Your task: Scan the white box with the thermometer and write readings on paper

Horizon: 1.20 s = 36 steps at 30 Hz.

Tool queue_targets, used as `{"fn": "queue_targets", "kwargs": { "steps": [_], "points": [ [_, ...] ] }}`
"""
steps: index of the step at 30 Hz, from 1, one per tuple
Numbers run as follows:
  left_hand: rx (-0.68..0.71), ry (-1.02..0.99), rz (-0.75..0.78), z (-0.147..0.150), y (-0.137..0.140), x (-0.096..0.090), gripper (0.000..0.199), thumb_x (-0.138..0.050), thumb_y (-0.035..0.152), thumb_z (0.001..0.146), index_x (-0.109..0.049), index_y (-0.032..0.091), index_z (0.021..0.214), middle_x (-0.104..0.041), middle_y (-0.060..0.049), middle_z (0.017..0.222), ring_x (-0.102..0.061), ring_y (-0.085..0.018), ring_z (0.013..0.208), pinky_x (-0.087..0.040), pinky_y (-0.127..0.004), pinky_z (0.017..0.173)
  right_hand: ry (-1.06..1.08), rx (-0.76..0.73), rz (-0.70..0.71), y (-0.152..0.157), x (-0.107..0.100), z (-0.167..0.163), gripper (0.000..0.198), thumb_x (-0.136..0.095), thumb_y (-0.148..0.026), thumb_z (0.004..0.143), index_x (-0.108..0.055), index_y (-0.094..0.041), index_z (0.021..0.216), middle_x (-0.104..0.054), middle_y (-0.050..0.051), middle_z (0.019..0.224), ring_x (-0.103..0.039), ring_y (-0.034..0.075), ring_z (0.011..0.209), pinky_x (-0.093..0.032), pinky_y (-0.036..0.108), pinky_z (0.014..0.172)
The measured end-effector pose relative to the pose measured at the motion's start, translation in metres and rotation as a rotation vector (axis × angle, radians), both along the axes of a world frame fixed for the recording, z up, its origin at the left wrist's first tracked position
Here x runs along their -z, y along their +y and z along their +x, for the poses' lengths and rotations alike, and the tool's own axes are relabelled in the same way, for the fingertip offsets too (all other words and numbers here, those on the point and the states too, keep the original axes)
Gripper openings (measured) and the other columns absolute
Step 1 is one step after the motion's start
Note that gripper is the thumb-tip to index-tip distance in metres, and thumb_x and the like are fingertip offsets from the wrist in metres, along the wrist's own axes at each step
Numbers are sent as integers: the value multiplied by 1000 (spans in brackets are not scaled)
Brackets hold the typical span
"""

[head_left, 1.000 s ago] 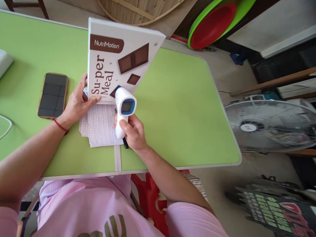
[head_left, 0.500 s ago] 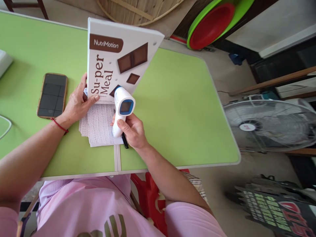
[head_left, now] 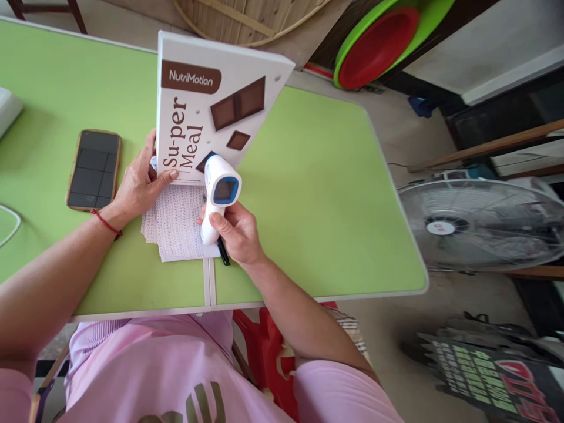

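My left hand [head_left: 138, 187] grips the lower left corner of a white "NutriMotion Su-per Meal" box [head_left: 207, 106] with brown chocolate pictures, standing it upright on a stack of printed paper sheets [head_left: 176, 223]. My right hand [head_left: 235, 235] holds a white and blue handheld scanner [head_left: 219, 194] by its handle, its head pointed at the box's lower edge. A black pen [head_left: 224, 255] lies under my right hand.
A phone [head_left: 93, 169] in a brown case lies on the green table [head_left: 317, 194] left of my left hand. A white object [head_left: 9, 108] is at the far left edge. A floor fan [head_left: 480, 223] and red and green basins [head_left: 383, 38] stand beyond the table's right side.
The scanner and my right hand have shifted slightly left and down toward the box. My left hand and the box stay put.
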State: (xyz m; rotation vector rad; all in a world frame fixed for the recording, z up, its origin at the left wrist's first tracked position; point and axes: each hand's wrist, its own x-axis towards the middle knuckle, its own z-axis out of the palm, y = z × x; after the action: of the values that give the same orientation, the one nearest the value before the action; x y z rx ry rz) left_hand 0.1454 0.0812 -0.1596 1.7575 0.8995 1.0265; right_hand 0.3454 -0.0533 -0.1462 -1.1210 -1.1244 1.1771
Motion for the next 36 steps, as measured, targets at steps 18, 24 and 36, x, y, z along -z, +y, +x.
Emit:
{"fn": "queue_targets", "kwargs": {
  "steps": [18, 24, 36],
  "points": [
    [-48, 243, 103, -3, -7, -16, 91, -64, 71, 87, -33, 27, 160, -52, -14, 154, -63, -35, 124, -58, -47, 98, -453, 156, 364, 0, -12, 33, 32, -65, -51, 88, -68, -25, 106, -71, 3, 88, -67, 20, 76, -61, 39, 69],
    [-100, 432, 147, -3, -8, -22, 86, -58, 60, 92, -24, 28, 164, -29, -7, 171, -38, -35, 152, -44, -49, 119, -1071, 250, 402, 7, -10, 95, 46, -64, -29, 76, -67, -22, 122, -73, 10, 108, -69, 31, 98, -61, 51, 86],
    [-239, 553, 142, 0, -8, -24, 87, -70, 61, 84, -37, 24, 155, -51, -18, 148, -48, -42, 140, -39, -57, 118, -1371, 301, 223, 19, 8, 105, 51, -61, -20, 79, -63, -18, 130, -66, 18, 121, -62, 37, 114, -53, 62, 101]
  ]
}}
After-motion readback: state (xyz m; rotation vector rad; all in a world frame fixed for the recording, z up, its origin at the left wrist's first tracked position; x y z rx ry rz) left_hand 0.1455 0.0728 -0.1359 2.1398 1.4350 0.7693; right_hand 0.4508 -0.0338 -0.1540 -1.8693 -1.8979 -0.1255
